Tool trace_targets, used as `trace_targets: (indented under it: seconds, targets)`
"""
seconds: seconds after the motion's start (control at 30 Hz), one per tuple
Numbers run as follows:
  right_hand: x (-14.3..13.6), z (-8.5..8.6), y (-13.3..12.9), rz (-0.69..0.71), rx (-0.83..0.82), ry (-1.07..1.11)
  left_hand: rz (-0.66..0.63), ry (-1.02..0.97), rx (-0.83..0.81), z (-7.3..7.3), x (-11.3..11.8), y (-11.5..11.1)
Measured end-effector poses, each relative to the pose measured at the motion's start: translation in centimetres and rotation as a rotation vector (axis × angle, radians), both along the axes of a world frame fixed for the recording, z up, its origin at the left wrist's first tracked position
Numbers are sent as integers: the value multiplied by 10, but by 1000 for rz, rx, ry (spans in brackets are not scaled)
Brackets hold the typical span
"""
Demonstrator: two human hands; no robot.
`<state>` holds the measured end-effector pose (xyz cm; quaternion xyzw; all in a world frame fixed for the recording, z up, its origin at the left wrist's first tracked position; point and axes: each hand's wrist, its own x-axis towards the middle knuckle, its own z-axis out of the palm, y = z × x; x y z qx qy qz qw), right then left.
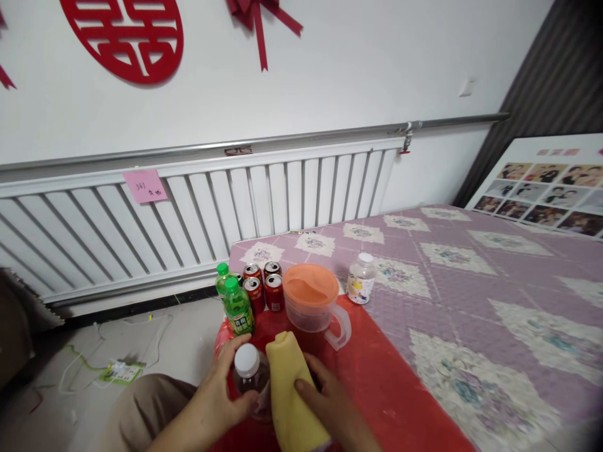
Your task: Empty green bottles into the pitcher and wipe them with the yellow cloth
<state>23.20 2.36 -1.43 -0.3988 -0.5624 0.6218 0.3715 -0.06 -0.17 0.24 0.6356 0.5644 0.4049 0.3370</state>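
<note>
My left hand [230, 383] is wrapped round a clear plastic bottle [254, 380] with a white cap, standing upright near the front of the red-covered surface [372, 370]. In my right hand [325, 392] is a folded yellow cloth [289, 389], held close beside the bottle's right side. Whether the cloth touches the bottle I cannot tell. Just beyond my hands stands a clear plastic jug [308, 317] with an orange lid [311, 285], its handle toward the right. Two green drink bottles [239, 311] with green caps are behind my left hand.
Several red drink cans [274, 295] stand between the green bottles and the jug. A white-capped jar [361, 279] sits right of the jug, by the purple patterned bedspread [447, 301]. A white radiator [282, 194] runs along the wall. Cables and a green-white packet [123, 371] lie on the floor.
</note>
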Motion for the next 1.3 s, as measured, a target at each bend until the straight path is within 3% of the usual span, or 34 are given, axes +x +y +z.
trace_targets:
  seconds: [0.23, 0.43, 0.57, 0.7, 0.87, 0.97, 1.2, 1.3]
  targets:
    - [-3, -8, 3, 5, 4, -85, -199, -206, -128, -8, -17, 4]
    - [-7, 10, -6, 15, 1, 100, -26, -169, -51, -19, -11, 4]
    - [-12, 15, -10, 16, -11, 213, -18, -168, -62, -19, -11, 4]
    - [-15, 9, -7, -65, -67, 202, -104, -222, -112, -13, -11, 4]
    - [-14, -3, 0, -127, -207, 249, -218, -208, -222, 10, -4, 3]
    - [-15, -6, 3, -161, -287, 275, -241, -210, -265, 15, -2, 2]
    - [-12, 2, -2, -137, -273, 348, -148, -238, -137, -15, -5, 4]
    - [-9, 8, -7, -60, -225, 385, -124, -259, -136, -17, -3, 5]
